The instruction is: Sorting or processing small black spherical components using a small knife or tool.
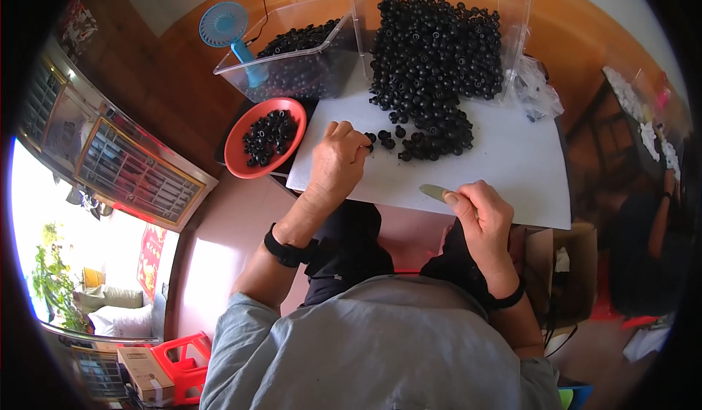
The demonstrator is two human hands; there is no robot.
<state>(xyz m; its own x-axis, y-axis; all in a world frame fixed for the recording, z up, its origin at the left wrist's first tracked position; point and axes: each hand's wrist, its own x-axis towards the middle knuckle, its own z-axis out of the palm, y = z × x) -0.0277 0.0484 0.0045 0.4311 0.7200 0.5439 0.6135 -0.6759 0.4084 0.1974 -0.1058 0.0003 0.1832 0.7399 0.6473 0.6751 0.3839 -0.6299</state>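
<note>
My left hand point(339, 160) is over the left part of the white tabletop point(504, 143), its fingers closed on a small black round part point(371, 138). My right hand point(484, 218), near the table's front edge, grips a flat olive-green tool with a rounded tip point(433, 191). The tip points left, and the handle end is hidden in my fingers. Just right of my left fingertips lie a few loose black parts point(386, 138). Beyond them, a large heap of the same black parts point(437, 51) spills forward out of a clear bin.
An orange-red bowl point(235, 150) of black parts stands left of the table. Behind it is a clear plastic tub point(285, 81) of more parts, with a blue fan point(232, 33). A clear bag point(537, 92) lies at the right. Another person point(647, 242) sits far right.
</note>
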